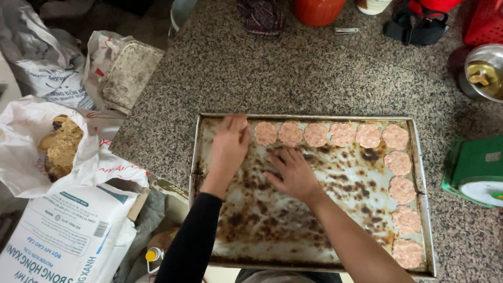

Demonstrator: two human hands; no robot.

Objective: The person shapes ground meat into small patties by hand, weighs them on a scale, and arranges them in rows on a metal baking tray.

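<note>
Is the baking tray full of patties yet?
No. Patties line only the far and right edges; the tray middle is bare.

Patties point(341, 134) line tray point(206, 173) far and right edges (on counter point(293, 73)); scale point(476, 169) right of tray.

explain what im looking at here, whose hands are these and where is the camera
There is no machine here. The one picture comes from a camera worn on a person's head, looking straight down, so the two arms coming up from the bottom edge are that person's own. The left hand, in a black sleeve, lies palm down at the far left corner of a worn, stained baking tray. The right hand, bare-armed, lies flat on the tray with fingers spread. Neither hand can be seen holding anything. Round pink meat patties line the tray's far edge and right side. The tray sits on a speckled stone counter. A green kitchen scale stands to the right, and flour sacks to the left.
</note>
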